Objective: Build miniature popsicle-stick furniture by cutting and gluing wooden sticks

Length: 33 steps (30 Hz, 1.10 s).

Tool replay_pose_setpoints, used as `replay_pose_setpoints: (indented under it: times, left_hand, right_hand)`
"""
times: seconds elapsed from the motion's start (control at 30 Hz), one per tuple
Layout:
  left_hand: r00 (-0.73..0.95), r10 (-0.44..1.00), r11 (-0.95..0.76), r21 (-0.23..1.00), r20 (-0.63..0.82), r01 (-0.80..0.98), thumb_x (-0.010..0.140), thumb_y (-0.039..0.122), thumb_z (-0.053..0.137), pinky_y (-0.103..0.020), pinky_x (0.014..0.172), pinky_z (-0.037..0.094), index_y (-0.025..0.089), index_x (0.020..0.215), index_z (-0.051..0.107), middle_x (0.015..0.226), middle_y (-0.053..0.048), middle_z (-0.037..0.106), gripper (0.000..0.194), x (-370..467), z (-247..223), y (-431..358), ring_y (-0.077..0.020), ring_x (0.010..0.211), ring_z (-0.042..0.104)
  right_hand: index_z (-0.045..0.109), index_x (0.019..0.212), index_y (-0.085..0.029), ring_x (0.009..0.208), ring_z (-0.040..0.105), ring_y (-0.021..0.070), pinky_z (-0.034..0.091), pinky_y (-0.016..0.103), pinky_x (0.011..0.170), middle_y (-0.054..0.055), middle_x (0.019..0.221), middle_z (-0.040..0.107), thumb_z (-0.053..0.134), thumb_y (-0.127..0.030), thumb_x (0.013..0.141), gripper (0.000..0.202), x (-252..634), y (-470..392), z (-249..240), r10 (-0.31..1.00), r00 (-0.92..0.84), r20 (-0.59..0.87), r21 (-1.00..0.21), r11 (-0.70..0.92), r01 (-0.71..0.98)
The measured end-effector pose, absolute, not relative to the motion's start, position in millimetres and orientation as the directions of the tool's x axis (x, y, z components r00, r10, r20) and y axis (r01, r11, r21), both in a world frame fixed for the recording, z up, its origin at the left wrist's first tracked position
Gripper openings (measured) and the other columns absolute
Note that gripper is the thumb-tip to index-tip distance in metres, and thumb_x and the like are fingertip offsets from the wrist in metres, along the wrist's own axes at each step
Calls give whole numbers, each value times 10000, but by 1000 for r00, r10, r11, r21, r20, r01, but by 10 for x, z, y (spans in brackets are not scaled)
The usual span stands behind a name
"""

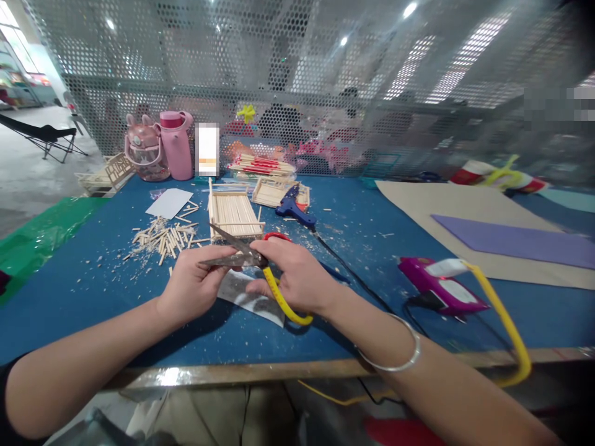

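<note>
My right hand is wrapped round scissors with one red and one yellow handle. The blades stand apart and point left. Close to them, my left hand is closed in a pinch, and whatever sits between its fingers is hidden by the blades. Under the hands lies a sheet of white paper. Just beyond is a small bed-like frame of wooden sticks. To its left, a heap of short cut sticks is scattered on the blue table.
A blue glue gun with a black cord rests against another stick frame. Behind are stick bundles and two pink bottles. On the right are a purple device, a yellow cable and a purple sheet.
</note>
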<state>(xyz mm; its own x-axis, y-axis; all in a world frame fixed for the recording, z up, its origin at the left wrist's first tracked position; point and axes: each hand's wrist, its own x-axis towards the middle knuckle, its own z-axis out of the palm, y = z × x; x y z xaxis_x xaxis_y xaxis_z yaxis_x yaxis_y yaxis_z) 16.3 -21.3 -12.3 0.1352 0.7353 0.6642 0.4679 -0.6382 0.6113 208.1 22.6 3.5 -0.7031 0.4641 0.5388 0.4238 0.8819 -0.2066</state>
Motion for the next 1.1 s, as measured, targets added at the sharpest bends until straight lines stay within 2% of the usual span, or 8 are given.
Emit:
replay_pose_setpoints:
  times: [0.37, 0.5, 0.6, 0.67, 0.77, 0.87, 1.0, 1.1]
  left_hand:
    - [162, 748, -615, 582, 643, 532, 808, 107, 491, -195, 532, 457, 156, 673, 663, 601, -7, 683, 225, 160, -50, -236, -112, 552, 622]
    - [132, 811, -564, 702, 569, 436, 838, 154, 493, -206, 570, 475, 160, 768, 653, 672, -12, 695, 175, 187, -33, -217, -108, 589, 617]
    - [89, 876, -480, 841, 473, 250, 865, 225, 509, -229, 638, 508, 164, 841, 615, 767, -30, 705, 125, 213, -35, -208, -113, 655, 635]
    - [65, 903, -429, 899, 425, 88, 872, 233, 512, -253, 716, 527, 171, 859, 571, 823, -42, 717, 87, 226, -42, -206, -126, 749, 665]
    - [56, 908, -411, 909, 414, -64, 866, 210, 523, -292, 816, 528, 180, 841, 534, 891, -60, 731, 41, 239, -41, -205, -154, 894, 677]
    - [31, 890, -453, 889, 456, -62, 840, 206, 565, -317, 847, 532, 183, 811, 557, 914, -64, 735, 37, 249, -25, -217, -178, 953, 671]
    - [-46, 868, -495, 869, 494, -14, 808, 201, 615, -284, 770, 561, 186, 789, 605, 918, -58, 737, 27, 265, -13, -255, -161, 864, 689]
    - [-61, 826, -558, 829, 560, 46, 797, 176, 628, -274, 755, 561, 184, 783, 637, 912, -61, 733, 18, 269, -31, -280, -160, 856, 686]
  right_hand:
    - [583, 945, -132, 640, 540, 138, 417, 235, 586, 68, 770, 637, 416, -615, 845, 521, 2100, 256, 13, 475, -717, 510, -279, 880, 385]
    - [576, 920, -154, 602, 502, 112, 389, 217, 563, 31, 745, 609, 450, -588, 845, 458, 2073, 259, 0, 544, -678, 494, -384, 836, 391]
    - [568, 926, -168, 562, 474, 94, 380, 211, 546, -1, 709, 569, 491, -534, 844, 383, 2040, 246, 15, 614, -575, 540, -514, 782, 353]
    - [555, 915, -170, 558, 474, 94, 388, 215, 544, -14, 685, 541, 552, -486, 816, 331, 2022, 227, 42, 689, -496, 529, -619, 713, 330]
    - [525, 899, -181, 559, 497, 101, 418, 228, 540, -27, 664, 528, 624, -415, 766, 287, 2002, 197, 82, 788, -486, 378, -809, 536, 239]
    - [510, 902, -195, 514, 514, 96, 441, 238, 510, -43, 648, 533, 639, -376, 749, 270, 1991, 190, 91, 802, -554, 226, -933, 342, 115]
    - [503, 891, -196, 487, 556, 102, 440, 223, 452, -51, 629, 553, 674, -338, 708, 288, 1986, 212, 72, 846, -510, 154, -977, 207, 49]
    - [482, 915, -204, 412, 519, 90, 390, 192, 364, -62, 585, 562, 654, -343, 724, 293, 1977, 223, 56, 865, -496, 74, -995, 96, 20]
